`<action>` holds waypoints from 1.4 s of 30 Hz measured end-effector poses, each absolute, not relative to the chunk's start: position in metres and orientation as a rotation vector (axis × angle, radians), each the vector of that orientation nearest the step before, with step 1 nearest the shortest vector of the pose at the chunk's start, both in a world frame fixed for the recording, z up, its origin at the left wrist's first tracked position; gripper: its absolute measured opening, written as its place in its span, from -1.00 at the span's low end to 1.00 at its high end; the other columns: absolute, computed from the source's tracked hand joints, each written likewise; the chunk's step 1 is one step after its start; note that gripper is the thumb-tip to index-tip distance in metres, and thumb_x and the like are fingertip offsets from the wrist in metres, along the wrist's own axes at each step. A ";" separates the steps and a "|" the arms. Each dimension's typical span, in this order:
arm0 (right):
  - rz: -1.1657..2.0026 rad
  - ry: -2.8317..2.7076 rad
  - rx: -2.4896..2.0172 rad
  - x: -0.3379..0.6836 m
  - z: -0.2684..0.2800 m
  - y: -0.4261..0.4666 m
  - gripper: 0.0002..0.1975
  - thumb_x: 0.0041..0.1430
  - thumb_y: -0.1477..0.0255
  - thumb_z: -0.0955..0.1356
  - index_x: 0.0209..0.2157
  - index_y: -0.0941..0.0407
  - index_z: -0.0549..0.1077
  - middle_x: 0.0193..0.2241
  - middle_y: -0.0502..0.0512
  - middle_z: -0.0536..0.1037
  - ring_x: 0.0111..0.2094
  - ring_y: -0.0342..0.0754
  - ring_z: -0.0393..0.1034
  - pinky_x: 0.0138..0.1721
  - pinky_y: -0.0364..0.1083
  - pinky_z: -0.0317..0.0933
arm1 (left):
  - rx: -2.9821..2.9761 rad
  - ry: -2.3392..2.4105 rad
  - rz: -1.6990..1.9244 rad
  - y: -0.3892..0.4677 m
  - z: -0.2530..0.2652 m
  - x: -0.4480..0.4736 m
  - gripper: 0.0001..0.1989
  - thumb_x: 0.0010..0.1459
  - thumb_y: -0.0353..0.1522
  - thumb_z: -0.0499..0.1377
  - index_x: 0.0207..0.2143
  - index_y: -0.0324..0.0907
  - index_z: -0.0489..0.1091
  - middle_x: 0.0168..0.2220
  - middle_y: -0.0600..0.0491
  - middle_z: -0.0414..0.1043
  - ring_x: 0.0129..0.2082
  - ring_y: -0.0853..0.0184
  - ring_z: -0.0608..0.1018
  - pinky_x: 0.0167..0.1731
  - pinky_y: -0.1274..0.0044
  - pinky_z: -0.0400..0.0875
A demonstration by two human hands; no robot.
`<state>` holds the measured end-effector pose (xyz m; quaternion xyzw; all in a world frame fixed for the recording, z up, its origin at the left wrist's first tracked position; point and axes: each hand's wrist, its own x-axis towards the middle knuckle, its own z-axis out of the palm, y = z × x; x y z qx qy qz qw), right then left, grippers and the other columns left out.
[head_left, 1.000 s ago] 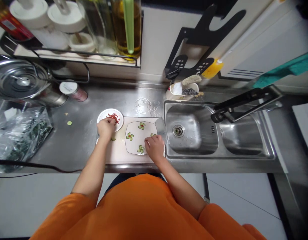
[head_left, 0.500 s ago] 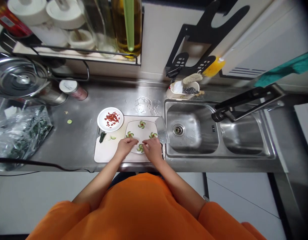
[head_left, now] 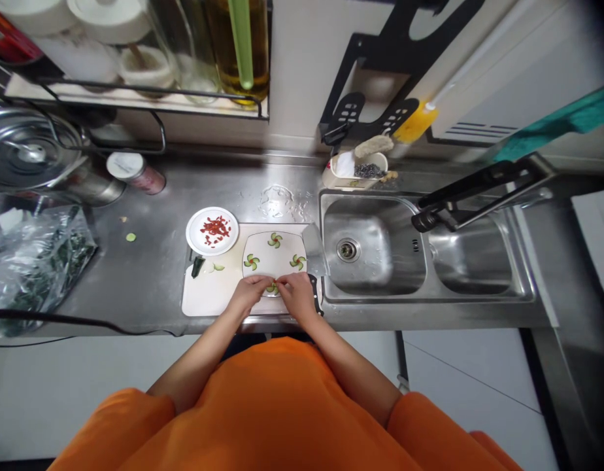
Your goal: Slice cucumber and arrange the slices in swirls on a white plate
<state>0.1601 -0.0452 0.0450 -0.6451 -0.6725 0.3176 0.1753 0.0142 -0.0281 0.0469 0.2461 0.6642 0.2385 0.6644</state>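
My left hand [head_left: 250, 294] and my right hand [head_left: 297, 296] meet over the near edge of a white squarish plate [head_left: 276, 263]. Both have thumb and fingertips pinched together, almost touching. Between and below them is a pinwheel of green cucumber slices [head_left: 271, 288], partly hidden, with a speck of red by the fingertips. What each pinch holds is too small to make out. More such pinwheels with red centres sit at the plate's far [head_left: 275, 240], left [head_left: 251, 262] and right [head_left: 297, 261] sides. A round white dish [head_left: 190, 230] holds small red pieces [head_left: 216, 229].
Under the plate lies a pale cutting board [head_left: 199, 303], with a cucumber end [head_left: 197, 265] on it. A cleaver [head_left: 316, 250] lies at its right, beside the steel sink [head_left: 380, 261]. Further left are a plastic bag of greens [head_left: 51, 261] and a lidded jar [head_left: 136, 173].
My hands have drawn closer together over the near pinwheel, their fingertips now nearly meeting. The view has shifted slightly; the plate and dish appear to stay in place.
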 end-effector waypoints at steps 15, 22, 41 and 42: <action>0.852 -2.164 -1.959 0.158 0.046 -0.048 -0.83 0.22 0.39 0.28 -0.30 0.05 0.52 -0.33 0.05 0.51 -0.18 -0.01 0.20 -0.25 -0.08 -0.03 | 1.139 1.589 0.461 -0.039 0.043 0.004 -0.81 -0.04 -0.25 0.18 -0.44 -0.15 0.52 -0.41 0.07 0.55 -0.33 0.32 0.53 -0.31 0.56 0.34; 0.822 -2.213 -1.979 0.159 0.042 -0.049 -0.82 0.24 0.37 0.27 -0.32 0.04 0.51 -0.32 0.06 0.50 -0.18 0.00 0.18 -0.30 -0.08 -0.05 | 1.306 1.597 0.401 -0.041 0.043 0.006 -0.81 0.02 -0.25 0.16 -0.43 -0.13 0.53 -0.38 0.07 0.56 -0.34 0.32 0.53 -0.31 0.57 0.32; 0.743 -2.313 -1.960 0.159 0.037 -0.052 -0.80 0.26 0.34 0.25 -0.30 0.03 0.50 -0.31 0.09 0.49 -0.16 0.03 0.15 -0.30 -0.06 -0.04 | 1.552 1.646 0.216 -0.040 0.042 0.011 -0.79 0.12 -0.29 0.11 -0.38 -0.15 0.53 -0.32 -0.01 0.55 -0.32 0.31 0.50 -0.27 0.54 0.25; 0.736 -2.321 -1.957 0.159 0.036 -0.052 -0.80 0.26 0.34 0.25 -0.30 0.03 0.50 -0.30 0.09 0.49 -0.16 0.03 0.15 -0.29 -0.06 -0.04 | 1.557 1.645 0.214 -0.040 0.042 0.011 -0.79 0.12 -0.29 0.11 -0.38 -0.15 0.53 -0.33 -0.01 0.55 -0.32 0.31 0.50 -0.27 0.54 0.25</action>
